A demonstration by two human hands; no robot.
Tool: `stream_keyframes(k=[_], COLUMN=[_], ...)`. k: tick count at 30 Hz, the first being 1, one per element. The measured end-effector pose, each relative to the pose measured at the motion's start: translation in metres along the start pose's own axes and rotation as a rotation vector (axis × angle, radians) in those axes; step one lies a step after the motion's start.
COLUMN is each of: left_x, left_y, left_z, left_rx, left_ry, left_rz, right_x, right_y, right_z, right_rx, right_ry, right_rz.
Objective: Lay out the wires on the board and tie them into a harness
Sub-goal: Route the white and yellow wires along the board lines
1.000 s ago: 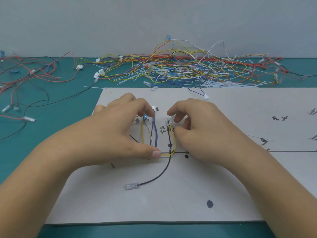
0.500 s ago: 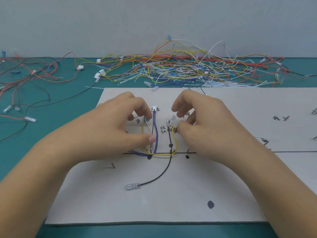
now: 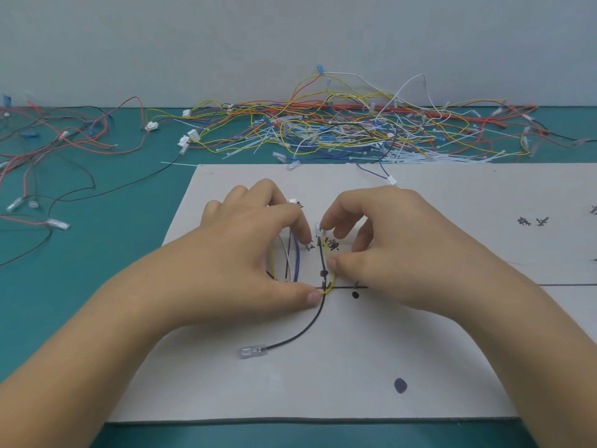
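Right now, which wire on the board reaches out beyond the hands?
The black wire: from the left hand's thumb it curves out to a clear terminal. The yellow wire, blue wire and white wire all lie beyond that thumb.

On the table point(image 3: 97, 253), toward its front edge: the board point(image 3: 452, 350). Behind the board, along the wall: a wire pile point(image 3: 355, 130). Left of the board: loose wires point(image 3: 64, 140). At the board's middle: laid wires point(image 3: 296, 260), under the fingers of the left hand point(image 3: 252, 253) and right hand point(image 3: 403, 247), side by side. In front of the hands, on the board: a terminal point(image 3: 253, 352). Near the board's back edge: a connector point(image 3: 392, 181).
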State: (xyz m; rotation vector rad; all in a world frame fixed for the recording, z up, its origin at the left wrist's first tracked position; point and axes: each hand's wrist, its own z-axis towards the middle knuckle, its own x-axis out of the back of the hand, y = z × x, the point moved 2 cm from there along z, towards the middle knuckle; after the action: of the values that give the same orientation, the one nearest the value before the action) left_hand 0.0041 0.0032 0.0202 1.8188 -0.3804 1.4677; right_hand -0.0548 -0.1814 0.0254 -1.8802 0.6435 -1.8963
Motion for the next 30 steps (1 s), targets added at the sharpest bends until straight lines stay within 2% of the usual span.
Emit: stream_keyframes(k=[15,30], left_x=[-0.0086,-0.0075], left_y=[-0.0016,0.0008], left_z=[0.0081,0.0063], left_rx=[0.043,-0.021], left_ry=[0.041,0.046], left_rz=[-0.041,-0.034], right_x=[-0.0031,-0.0058], right_y=[-0.0005,-0.0032], right_z=[0.0021,0.0004], right_rx=[0.007,0.051], right_ry=[-0.017,-0.032], right_rz=[-0.04,-0.025])
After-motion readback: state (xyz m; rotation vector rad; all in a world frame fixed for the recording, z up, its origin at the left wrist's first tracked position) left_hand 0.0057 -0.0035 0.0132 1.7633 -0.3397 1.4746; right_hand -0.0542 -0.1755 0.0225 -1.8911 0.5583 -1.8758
